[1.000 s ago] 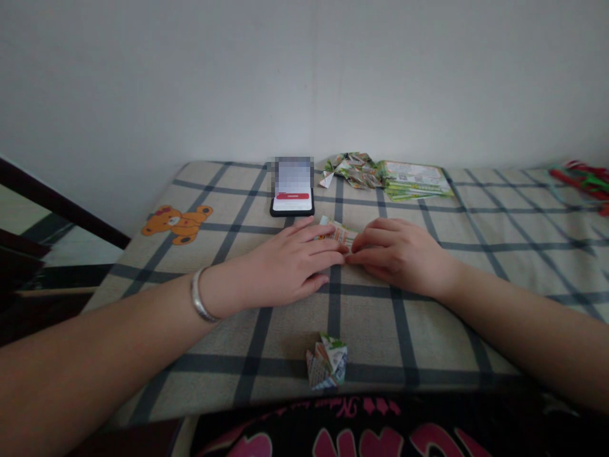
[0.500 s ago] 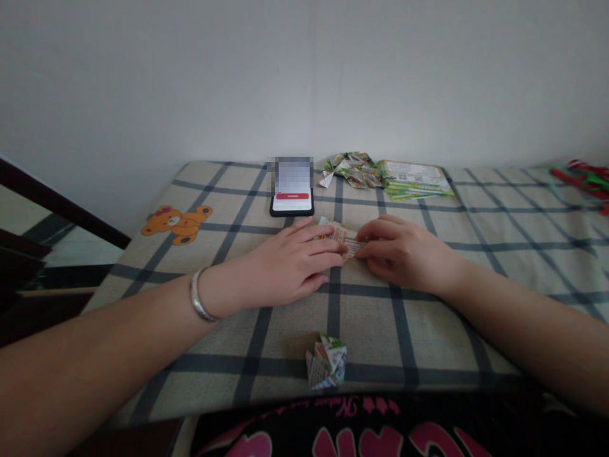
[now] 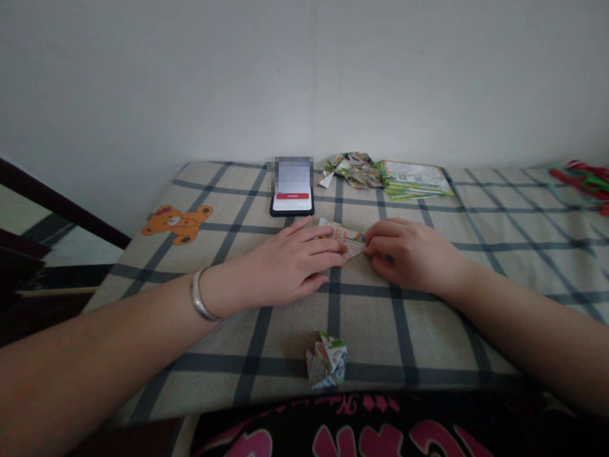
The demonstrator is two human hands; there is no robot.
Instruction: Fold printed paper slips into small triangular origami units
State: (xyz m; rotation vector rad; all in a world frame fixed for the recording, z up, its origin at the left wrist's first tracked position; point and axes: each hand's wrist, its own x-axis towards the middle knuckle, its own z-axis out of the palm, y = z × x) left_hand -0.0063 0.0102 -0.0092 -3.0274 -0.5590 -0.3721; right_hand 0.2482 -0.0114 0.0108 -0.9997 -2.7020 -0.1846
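Note:
A small folded piece of printed paper (image 3: 351, 241) lies flat on the checked cloth between my hands. My left hand (image 3: 299, 260), with a silver bangle on its wrist, rests over the paper's left part, fingers stretched out and pressing on it. My right hand (image 3: 404, 254) pinches the paper's right tip between thumb and fingers. The left part of the paper is hidden under my left fingers. Closer to me on the cloth stands a folded paper shape (image 3: 326, 362) made of similar printed paper.
A phone (image 3: 292, 202) with a lit screen lies beyond my left hand. Near the wall are several folded paper pieces (image 3: 354, 171) and a stack of printed leaflets (image 3: 419, 179). A red and green bundle (image 3: 583, 181) sits at the far right of the checked tablecloth (image 3: 200, 355).
My right hand has slid slightly to the right along the paper, so more of its right end shows. My left hand has stayed in place.

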